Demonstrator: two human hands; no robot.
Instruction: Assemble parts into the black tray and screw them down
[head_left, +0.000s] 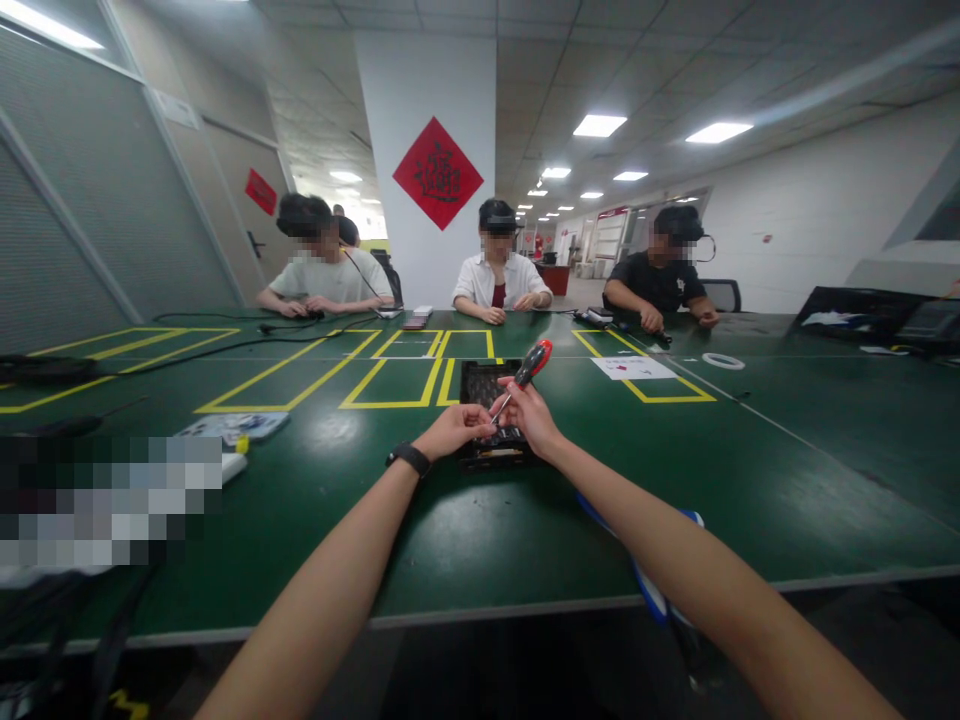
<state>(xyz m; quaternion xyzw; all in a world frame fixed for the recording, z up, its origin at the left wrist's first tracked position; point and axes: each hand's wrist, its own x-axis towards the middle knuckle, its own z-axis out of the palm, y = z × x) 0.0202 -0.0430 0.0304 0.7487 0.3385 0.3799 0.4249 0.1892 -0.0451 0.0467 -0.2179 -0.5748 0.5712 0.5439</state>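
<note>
In the head view, my right hand [529,418] is wrapped around a screwdriver [534,362] with a red and black handle. Its handle leans up and to the right, while the metal shaft slants down toward my left fingers. My left hand [459,430] is closed in a pinch by the shaft's lower end; what its fingertips hold is too small to make out. Beneath both hands lies an open black tool case [480,380] with small parts in its slots, partly covered by my fingers.
Yellow tape outlines mark the green table [435,550]. To the right are a white paper sheet [634,368] and a tape roll [723,361]. A blue-and-white object [651,592] shows under my right forearm. Cables [202,347] lie at left. Several people sit across the table.
</note>
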